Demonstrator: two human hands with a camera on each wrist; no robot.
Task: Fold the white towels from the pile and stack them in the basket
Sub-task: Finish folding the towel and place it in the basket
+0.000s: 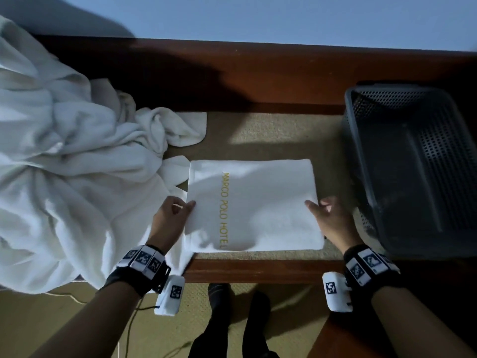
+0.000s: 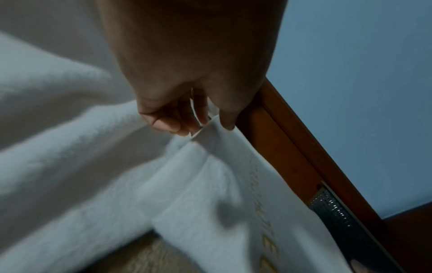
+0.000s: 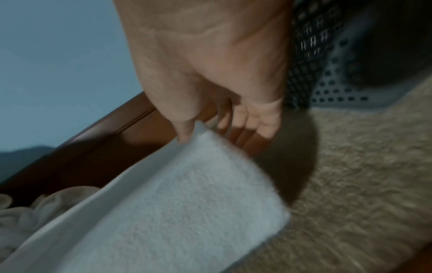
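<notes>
A folded white towel [image 1: 258, 202] with gold "MARCO POLO HOTEL" lettering is held over the middle of the beige surface. My left hand [image 1: 186, 208] pinches its left edge, thumb on top and fingers [image 2: 184, 129] beneath. At the right edge my right hand [image 1: 315, 206] grips it, thumb [image 3: 185, 136] above and fingers under the towel [image 3: 187, 203]. In the right wrist view that side hangs clear of the surface and casts a shadow. The pile of crumpled white towels [image 1: 64, 164] lies to the left. The dark grey perforated basket [image 1: 382, 202] stands on the right; no towel shows inside it.
The beige padded top [image 1: 271, 133] sits in a red-brown wooden frame [image 1: 258, 73] against a blue wall. The pile spills over the front left edge. My legs in dark clothing [image 1: 232, 319] stand below, and a thin cable [image 1: 129, 329] runs across the floor.
</notes>
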